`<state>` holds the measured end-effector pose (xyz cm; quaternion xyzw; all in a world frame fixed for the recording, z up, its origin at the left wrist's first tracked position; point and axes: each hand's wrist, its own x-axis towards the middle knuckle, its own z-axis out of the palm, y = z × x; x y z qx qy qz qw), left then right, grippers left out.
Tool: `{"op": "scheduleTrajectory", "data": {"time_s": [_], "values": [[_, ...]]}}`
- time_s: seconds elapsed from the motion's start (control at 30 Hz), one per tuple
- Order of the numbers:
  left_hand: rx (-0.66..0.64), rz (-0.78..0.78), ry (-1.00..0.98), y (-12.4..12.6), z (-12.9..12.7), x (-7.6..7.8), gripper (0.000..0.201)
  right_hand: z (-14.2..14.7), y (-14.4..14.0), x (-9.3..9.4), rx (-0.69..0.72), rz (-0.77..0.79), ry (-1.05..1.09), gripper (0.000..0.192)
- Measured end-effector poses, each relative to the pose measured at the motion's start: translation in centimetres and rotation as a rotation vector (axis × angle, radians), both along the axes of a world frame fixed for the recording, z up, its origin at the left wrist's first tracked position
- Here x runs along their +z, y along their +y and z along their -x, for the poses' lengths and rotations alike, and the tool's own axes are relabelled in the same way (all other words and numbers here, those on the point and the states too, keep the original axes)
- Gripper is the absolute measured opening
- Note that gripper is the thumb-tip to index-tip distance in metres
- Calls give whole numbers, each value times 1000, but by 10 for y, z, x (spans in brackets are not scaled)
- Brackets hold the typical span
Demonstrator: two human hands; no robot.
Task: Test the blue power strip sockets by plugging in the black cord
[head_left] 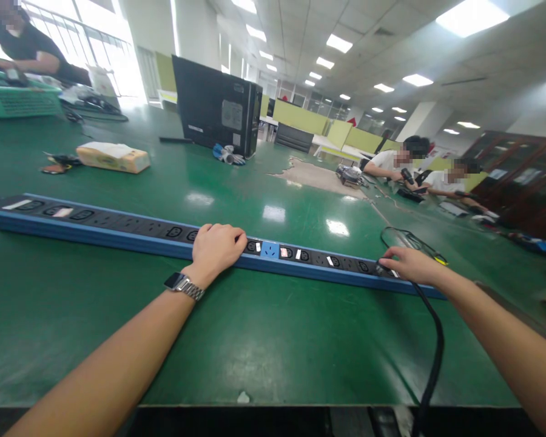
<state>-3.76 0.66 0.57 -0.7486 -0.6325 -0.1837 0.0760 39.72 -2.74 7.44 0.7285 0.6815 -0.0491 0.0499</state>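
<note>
Rows of ceiling lights (339, 43) and yellow-green partitions (300, 115) fill the background of the head view, behind a wide green desk (255, 340). Across its near part lies a long blue-and-black power strip (273, 262), sockets up, slanting from the left edge of the view down to the right forearm. Both arms reach forward from the lower corners. The left hand (218, 247), a watch (184, 285) at its wrist, lies palm down over the strip's middle, just left of a blue socket (269, 250); its fingers curl, but whether they clamp the strip I cannot tell. The right hand (407, 264) bends in over the strip's right end, thumb and fingers pinching a black plug (384, 266) at the sockets; whether it is seated cannot be told. A thick black cable (438, 340) runs beneath the right hand and down over the desk's near edge. Beyond the strip stand a black computer case (213, 106), with gloves (228, 154) beside it, and a tissue pack (113, 158). One person (40, 54) sits at a green basket (20, 102) far left; two others (394, 164) lean over the desk at right.
</note>
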Motion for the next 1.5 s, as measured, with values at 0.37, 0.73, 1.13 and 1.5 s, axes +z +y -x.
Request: {"op": "scheduleTrajectory", "data": {"time_s": [0.37,0.73,1.13,1.5], "values": [[-7,11,6,1,1,0,41,-7,-3,-22,-3,-83,-21,33],[-8,10,-4,2,1,-1,41,9,-16,-7,-119,-274,-113,38],[-13,-1,-11,3,2,-3,40,-100,-17,7,-205,-22,-89,44],[-11,10,6,3,2,-2,40,-124,0,-22,-197,-75,23,41]]}}
